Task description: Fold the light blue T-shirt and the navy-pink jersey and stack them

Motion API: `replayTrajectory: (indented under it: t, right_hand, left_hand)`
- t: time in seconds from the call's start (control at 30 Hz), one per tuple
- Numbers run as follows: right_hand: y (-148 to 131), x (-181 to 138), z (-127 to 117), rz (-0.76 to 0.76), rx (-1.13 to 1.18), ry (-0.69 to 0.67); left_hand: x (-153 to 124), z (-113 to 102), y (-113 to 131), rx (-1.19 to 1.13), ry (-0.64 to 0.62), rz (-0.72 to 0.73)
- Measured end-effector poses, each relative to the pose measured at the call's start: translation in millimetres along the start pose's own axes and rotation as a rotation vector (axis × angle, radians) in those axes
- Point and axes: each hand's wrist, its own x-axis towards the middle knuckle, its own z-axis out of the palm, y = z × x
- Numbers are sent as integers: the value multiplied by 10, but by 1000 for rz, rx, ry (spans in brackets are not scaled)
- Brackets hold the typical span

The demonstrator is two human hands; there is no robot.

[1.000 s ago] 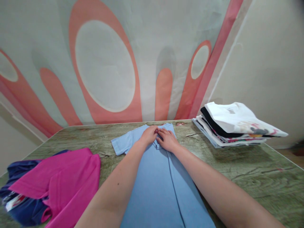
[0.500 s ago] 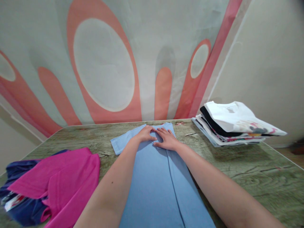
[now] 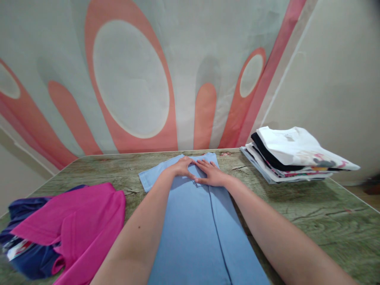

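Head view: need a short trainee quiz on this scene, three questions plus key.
1. True or false: the left hand and the right hand both touch the blue shirt.

2. What colour is the top garment on the folded stack?
A) black
B) white
C) pink

3. Fill in: from the wearer's viewpoint, the pink garment lies to the ____ of the blue shirt.

Key: 1. True; 2. B; 3. left.
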Motion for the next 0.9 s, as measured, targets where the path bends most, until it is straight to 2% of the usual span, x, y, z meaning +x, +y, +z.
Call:
replayTrajectory:
  t: [0.07,0.13,0.2,0.27,0.3,0.37,0.47,0.57,0.77,0.9]
  right_hand:
    - [34,-2,-11,-49,41,42]
    - [93,22,-3,-73,96,163]
    - [177,62,23,-14,103,321]
    - [267,96,55,92,54,416]
    - [306,106,70,138,24,427]
    - [358,108,94,187,-18,404]
    - [366,85,104,216,-64,349]
    - [326,59,90,245,-110,303]
    - [260,29,53,306,-178,263]
    - [223,11,26,318,-210,254]
  left_hand:
    - [-13,-55,69,63,-46,0]
    - [-2,-102,176,110,-29,-22]
    - [42,-111,311,116,101,-53]
    - [112,-50,450,92,271,-60]
    - [150,11,510,80,331,-54]
    - [215,183,596,80,370,-41]
    - [247,467,625,152,284,-42]
    - [206,615,587,258,169,-67]
    - [122,558,565,324,37,-165]
    - [124,530,598,325,0,-188]
